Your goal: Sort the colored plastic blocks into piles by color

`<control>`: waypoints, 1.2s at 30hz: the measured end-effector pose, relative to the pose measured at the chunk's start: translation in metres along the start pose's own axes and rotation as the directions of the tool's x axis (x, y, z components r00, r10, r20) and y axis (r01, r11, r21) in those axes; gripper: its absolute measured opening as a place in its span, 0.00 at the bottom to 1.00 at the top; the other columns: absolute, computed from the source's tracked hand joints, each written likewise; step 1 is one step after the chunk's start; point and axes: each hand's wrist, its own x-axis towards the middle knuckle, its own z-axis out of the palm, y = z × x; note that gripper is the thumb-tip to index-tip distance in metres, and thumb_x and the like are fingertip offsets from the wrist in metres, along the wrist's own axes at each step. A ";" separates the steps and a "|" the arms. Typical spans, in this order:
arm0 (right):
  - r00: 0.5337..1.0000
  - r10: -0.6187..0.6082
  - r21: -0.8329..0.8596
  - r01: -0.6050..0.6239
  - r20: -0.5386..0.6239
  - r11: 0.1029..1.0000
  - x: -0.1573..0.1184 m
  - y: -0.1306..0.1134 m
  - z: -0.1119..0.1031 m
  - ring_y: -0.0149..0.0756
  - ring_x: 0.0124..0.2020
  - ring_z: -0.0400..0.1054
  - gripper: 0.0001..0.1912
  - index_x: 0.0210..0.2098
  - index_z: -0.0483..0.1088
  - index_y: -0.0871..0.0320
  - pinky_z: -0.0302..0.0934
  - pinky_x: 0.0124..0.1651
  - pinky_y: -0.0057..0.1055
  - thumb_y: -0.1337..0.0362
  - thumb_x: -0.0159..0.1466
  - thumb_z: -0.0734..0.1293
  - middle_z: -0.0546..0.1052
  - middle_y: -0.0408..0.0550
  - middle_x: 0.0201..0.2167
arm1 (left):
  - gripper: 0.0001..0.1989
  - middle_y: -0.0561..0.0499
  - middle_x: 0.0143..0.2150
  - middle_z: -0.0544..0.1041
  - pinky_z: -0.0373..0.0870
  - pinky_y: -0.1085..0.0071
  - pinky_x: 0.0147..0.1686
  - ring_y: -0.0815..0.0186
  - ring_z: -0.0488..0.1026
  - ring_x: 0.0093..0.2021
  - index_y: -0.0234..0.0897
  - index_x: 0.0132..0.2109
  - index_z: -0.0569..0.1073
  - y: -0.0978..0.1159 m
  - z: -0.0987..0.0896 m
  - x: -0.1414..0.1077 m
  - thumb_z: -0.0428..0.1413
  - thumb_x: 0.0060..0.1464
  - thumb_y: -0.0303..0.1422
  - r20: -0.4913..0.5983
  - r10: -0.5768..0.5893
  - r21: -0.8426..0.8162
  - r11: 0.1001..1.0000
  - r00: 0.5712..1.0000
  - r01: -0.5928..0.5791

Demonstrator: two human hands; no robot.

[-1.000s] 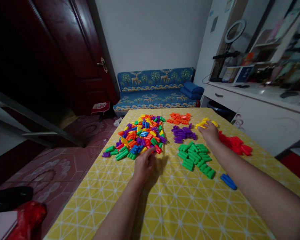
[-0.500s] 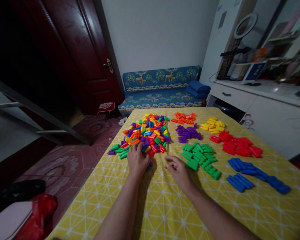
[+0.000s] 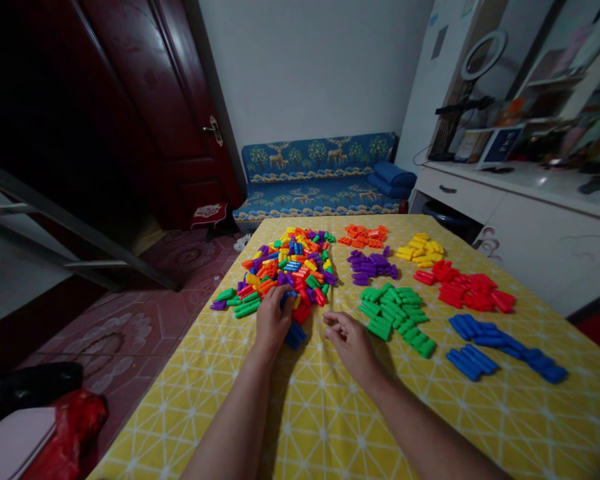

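Observation:
My left hand (image 3: 274, 319) is at the near edge of a mixed heap of coloured plastic blocks (image 3: 293, 265), its fingers bent in a pinch on a blue block (image 3: 289, 295) that they partly hide. Just below those fingers, another blue block (image 3: 295, 336) lies on the cloth. My right hand (image 3: 349, 341) hovers low over the table to the right, fingers loosely curled and thumb apart, with nothing visible in it. Closest to it is a group of green blocks (image 3: 396, 312). Red blocks (image 3: 303, 312) lie between the two hands at the heap's edge.
Single-colour groups lie on the right: orange blocks (image 3: 363, 236), purple blocks (image 3: 373, 265), yellow blocks (image 3: 421, 249), red blocks (image 3: 465, 287) and blue blocks (image 3: 507, 345). A yellow patterned cloth (image 3: 325, 427) covers the table. Beyond it stands a blue sofa (image 3: 315, 177); a white cabinet (image 3: 535, 233) is at right.
My left hand has shifted slightly, uncovering the blue block below it, and its fingers have drawn together on another blue block. My right hand stays nearly still. The whole view has shifted a little.

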 end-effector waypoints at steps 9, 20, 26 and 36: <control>1.000 -0.008 0.043 0.009 -0.019 0.999 0.001 -0.003 0.001 0.36 0.36 0.75 0.14 0.45 0.73 0.55 0.71 0.40 0.34 0.66 0.59 0.64 0.79 0.49 0.40 | 0.12 0.46 0.45 0.76 0.71 0.67 0.42 0.60 0.75 0.42 0.40 0.46 0.76 0.000 -0.004 -0.002 0.58 0.53 0.35 -0.004 -0.082 0.112 0.990 0.997 0.082; 1.000 -0.020 -0.011 0.020 -0.001 1.000 0.000 -0.006 -0.001 0.36 0.35 0.74 0.12 0.41 0.73 0.50 0.70 0.38 0.33 0.68 0.59 0.64 0.79 0.45 0.35 | 0.20 0.45 0.46 0.81 0.72 0.66 0.37 0.56 0.78 0.41 0.42 0.52 0.76 -0.018 0.004 -0.001 0.61 0.50 0.36 0.041 -0.206 0.200 0.960 0.978 0.194; 1.000 -0.021 0.002 0.021 -0.007 1.000 0.001 -0.007 0.000 0.35 0.34 0.73 0.11 0.40 0.73 0.51 0.70 0.38 0.32 0.67 0.58 0.64 0.79 0.45 0.35 | 0.13 0.48 0.41 0.82 0.73 0.66 0.40 0.59 0.78 0.39 0.41 0.45 0.79 -0.009 -0.001 0.003 0.58 0.52 0.33 -0.137 -0.245 0.030 0.967 0.960 0.252; 1.000 -0.017 0.201 0.017 -0.005 0.979 0.000 -0.026 -0.012 0.41 0.47 0.73 0.22 0.52 0.69 0.55 0.68 0.47 0.34 0.51 0.64 0.64 0.77 0.50 0.48 | 0.08 0.46 0.39 0.80 0.72 0.69 0.43 0.63 0.76 0.40 0.38 0.40 0.80 0.051 0.009 -0.012 0.58 0.54 0.29 0.224 0.216 -0.520 0.851 0.950 -0.071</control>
